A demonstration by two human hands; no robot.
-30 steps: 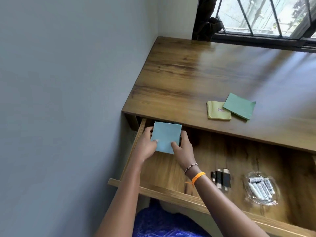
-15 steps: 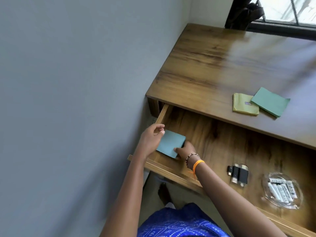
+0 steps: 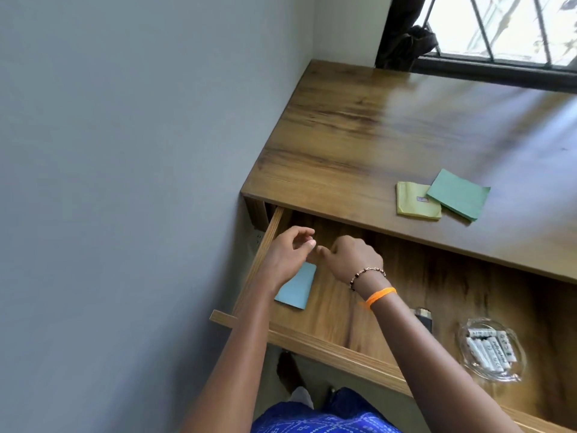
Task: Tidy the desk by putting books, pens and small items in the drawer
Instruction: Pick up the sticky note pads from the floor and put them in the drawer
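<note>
Blue pad (image 3: 296,287) lies in drawer (image 3: 331,342); both hands' (image 3: 288,254) fingers loosely curled, holding nothing. Yellow pad (image 3: 412,203) and green pad (image 3: 457,198) remain on desk (image 3: 359,135).

A pad (image 3: 296,289) lies in the drawer (image 3: 327,343); two pads (image 3: 443,200) on the desk (image 3: 359,135).

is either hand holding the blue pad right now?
No. The blue pad lies flat on the drawer floor, with the left hand and right hand above it, gripping nothing.
</note>
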